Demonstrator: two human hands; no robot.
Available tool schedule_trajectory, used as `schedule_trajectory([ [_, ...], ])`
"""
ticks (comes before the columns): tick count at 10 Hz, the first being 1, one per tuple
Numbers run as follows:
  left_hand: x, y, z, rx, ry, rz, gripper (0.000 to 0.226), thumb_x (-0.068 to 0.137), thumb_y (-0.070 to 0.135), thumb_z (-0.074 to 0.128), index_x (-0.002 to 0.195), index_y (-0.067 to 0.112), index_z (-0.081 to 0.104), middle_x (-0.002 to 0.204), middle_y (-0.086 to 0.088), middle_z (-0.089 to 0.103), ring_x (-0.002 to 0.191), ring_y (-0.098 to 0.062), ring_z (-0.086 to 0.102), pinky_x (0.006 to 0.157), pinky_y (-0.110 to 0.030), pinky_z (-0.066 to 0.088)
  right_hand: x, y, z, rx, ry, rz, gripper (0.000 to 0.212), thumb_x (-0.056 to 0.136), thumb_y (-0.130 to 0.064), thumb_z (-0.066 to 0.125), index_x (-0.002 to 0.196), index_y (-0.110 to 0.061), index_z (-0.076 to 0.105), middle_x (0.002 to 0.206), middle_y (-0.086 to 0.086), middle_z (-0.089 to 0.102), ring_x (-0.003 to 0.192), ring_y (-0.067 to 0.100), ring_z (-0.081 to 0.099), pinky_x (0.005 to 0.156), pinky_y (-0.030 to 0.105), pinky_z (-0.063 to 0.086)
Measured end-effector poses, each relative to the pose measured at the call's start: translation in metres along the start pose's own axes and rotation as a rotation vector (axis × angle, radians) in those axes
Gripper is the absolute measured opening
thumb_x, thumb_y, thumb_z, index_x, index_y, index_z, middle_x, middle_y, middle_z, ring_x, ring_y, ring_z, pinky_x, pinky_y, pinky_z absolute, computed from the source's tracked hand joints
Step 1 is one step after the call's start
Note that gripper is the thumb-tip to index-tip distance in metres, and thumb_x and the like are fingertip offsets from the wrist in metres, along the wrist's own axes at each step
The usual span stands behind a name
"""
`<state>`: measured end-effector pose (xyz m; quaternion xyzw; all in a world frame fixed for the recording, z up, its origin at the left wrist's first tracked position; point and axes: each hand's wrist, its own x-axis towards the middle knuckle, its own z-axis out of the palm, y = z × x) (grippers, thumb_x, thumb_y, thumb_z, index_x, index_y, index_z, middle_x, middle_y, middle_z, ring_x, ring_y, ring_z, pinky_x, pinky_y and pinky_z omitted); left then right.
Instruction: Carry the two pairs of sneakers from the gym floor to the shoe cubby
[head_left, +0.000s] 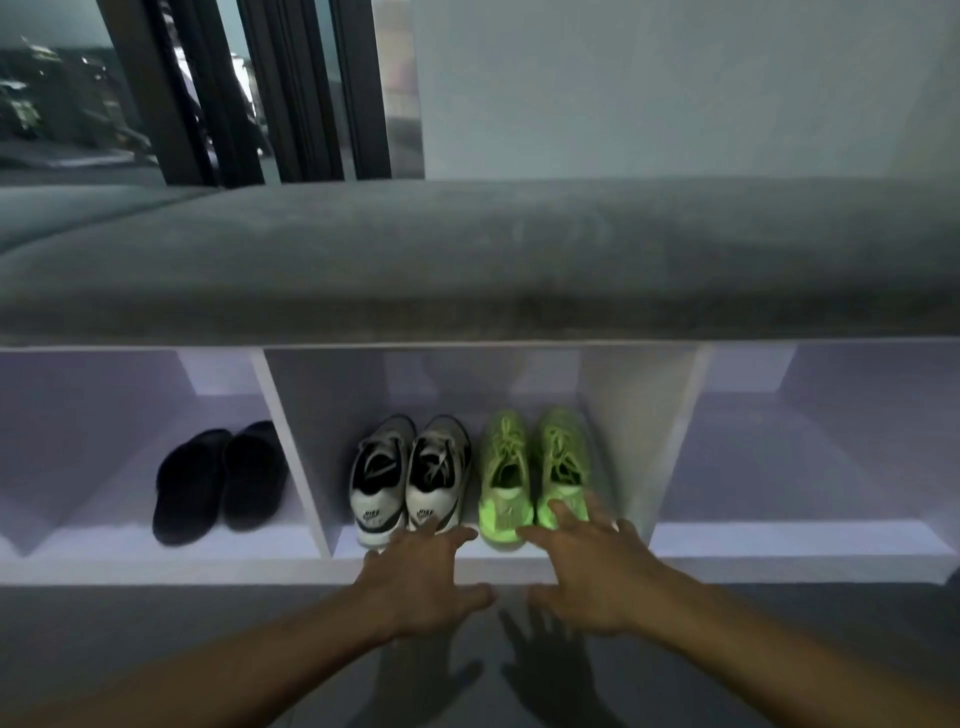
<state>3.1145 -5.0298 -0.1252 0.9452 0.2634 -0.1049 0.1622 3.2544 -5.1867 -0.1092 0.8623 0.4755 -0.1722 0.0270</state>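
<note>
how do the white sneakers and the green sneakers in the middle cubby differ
The white sneakers are white with black trim and heel lettering; the green sneakers are neon green all over. The white pair sits left, the green pair right. The left hand reaches toward the white heels, the right hand touches the green. Both point toes inward.

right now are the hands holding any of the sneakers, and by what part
Nothing is held. Both hands are open, fingers spread: the left hand at the white sneakers' heels, the right hand at the green sneakers' heels.

grey cushioned bench, white wall, dark window frames
</note>
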Motion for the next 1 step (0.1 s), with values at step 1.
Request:
schedule_trajectory([
  [1,-0.0161,0.0117,-0.0458,-0.276,0.168,0.133,0.079,0.069,0.086,0.053,0.136,0.043,0.056,0.135,0.022,0.058,0.119,-0.002,0.055,0.1,-0.032,0.047,-0.0223,-0.0101,-0.0335,0.071,0.153,-0.058,0.068,0.091,-0.065,0.052,0.152,-0.045,0.03,0.167,0.003,0.017,0.153,0.038,0.006,0.118,0.059,0.018],
])
